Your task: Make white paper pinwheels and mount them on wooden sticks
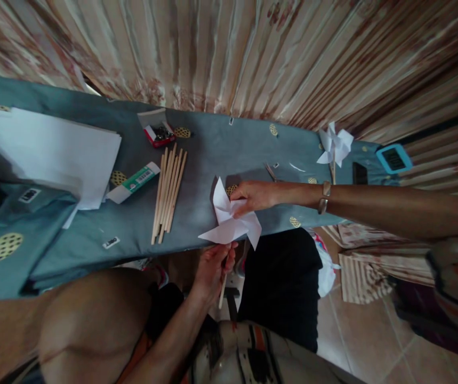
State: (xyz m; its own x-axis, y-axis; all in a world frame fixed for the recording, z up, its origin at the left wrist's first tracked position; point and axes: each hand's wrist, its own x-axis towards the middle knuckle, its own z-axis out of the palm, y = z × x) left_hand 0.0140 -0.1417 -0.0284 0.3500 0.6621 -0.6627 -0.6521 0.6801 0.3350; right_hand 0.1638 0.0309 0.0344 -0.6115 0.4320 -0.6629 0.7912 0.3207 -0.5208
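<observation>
A white paper pinwheel (229, 228) is at the table's front edge, its pointed blades spread. My left hand (215, 266) is closed around a thin wooden stick (223, 292) just below the pinwheel; the stick's lower end sticks out under the fist. From the right, my right hand (256, 196) reaches over and grips the pinwheel near its centre with thumb and fingers. Whatever lies under those fingertips is hidden. Scissors (270, 172) lie partly behind the right wrist.
Several wooden sticks (168, 192) lie left of the pinwheel, beside a green-and-white box (136, 183) and an opened red box of small metal pieces (160, 133). White paper sheets (53, 154) lie further left. A second pinwheel (335, 145), a dark phone (359, 173) and a blue-framed timer (394, 158) are at right.
</observation>
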